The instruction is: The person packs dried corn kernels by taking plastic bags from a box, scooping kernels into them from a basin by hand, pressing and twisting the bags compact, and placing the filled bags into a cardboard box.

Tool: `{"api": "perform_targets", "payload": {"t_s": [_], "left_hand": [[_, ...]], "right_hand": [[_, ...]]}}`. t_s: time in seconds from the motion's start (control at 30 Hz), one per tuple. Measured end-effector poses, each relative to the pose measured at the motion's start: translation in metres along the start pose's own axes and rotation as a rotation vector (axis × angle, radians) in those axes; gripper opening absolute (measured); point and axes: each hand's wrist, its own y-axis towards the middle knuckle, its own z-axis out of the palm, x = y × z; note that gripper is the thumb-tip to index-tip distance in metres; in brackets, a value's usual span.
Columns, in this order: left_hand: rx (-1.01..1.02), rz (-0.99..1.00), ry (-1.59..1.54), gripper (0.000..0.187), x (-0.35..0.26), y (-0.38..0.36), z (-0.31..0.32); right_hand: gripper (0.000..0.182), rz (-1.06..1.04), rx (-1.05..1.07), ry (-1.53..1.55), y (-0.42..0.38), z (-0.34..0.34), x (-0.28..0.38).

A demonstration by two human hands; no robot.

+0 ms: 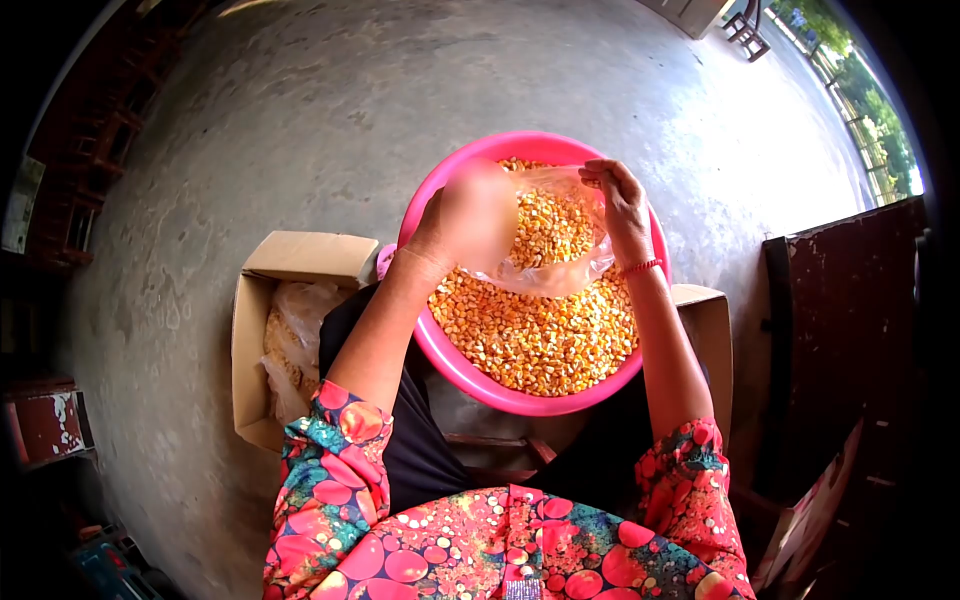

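Observation:
A round pink basin point(470, 378) holds a heap of yellow-orange corn kernels point(540, 345). Over the kernels a clear plastic bag point(560, 277) hangs open, with kernels showing through its mouth. My right hand point(618, 190), a red bracelet at its wrist, pinches the bag's edge at the basin's right side. At the bag's left side is my left hand point(470, 220); it is blurred, so its fingers and what they grip cannot be made out.
An open cardboard box point(250, 350) with plastic-wrapped contents stands left of my legs. Another cardboard box point(712, 345) is at the right. Dark red furniture point(840, 330) stands farther right. A small stool point(746, 36) is at the far upper right.

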Motion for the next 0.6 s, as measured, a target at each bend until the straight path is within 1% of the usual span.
{"api": "perform_targets", "payload": {"t_s": [0.07, 0.17, 0.27, 0.3, 0.33, 0.37, 0.4, 0.43, 0.47, 0.53, 0.6], "left_hand": [[0.007, -0.024, -0.002, 0.043, -0.002, 0.001, -0.002], [0.015, -0.048, -0.002, 0.043, -0.002, 0.0, -0.003], [0.014, -0.044, 0.002, 0.043, 0.001, 0.0, -0.001], [0.012, -0.038, 0.004, 0.043, 0.002, 0.001, -0.001], [0.011, -0.039, 0.005, 0.043, -0.002, 0.002, -0.004], [0.082, -0.021, 0.08, 0.042, -0.008, 0.003, -0.009], [0.154, -0.002, 0.155, 0.042, -0.012, 0.003, -0.012], [0.156, -0.004, 0.156, 0.042, -0.011, 0.003, -0.012], [0.136, 0.003, 0.129, 0.042, -0.01, 0.002, -0.011], [0.118, 0.01, 0.102, 0.042, -0.004, 0.001, -0.006], [0.003, -0.021, 0.002, 0.042, 0.004, 0.001, 0.001]], "right_hand": [[0.021, 0.003, 0.008, -0.019, -0.002, -0.002, -0.001], [0.021, 0.014, -0.006, -0.067, -0.008, 0.0, 0.015], [0.022, 0.169, 0.365, 0.128, -0.024, 0.005, 0.041], [0.022, 0.193, 0.552, 0.064, -0.031, 0.008, 0.05], [0.021, 0.293, 0.752, 0.025, -0.04, 0.012, 0.063], [0.019, 0.321, 0.912, -0.104, -0.05, 0.018, 0.071], [0.02, 0.187, 1.072, -0.178, -0.058, 0.025, 0.074], [0.019, 0.065, 1.143, -0.213, -0.072, 0.033, 0.059], [0.019, 0.082, 1.166, -0.295, -0.087, 0.037, 0.051], [0.018, -0.064, 1.168, -0.518, -0.107, 0.049, 0.046], [0.014, -0.263, 1.044, -0.683, -0.12, 0.058, 0.028]]}}
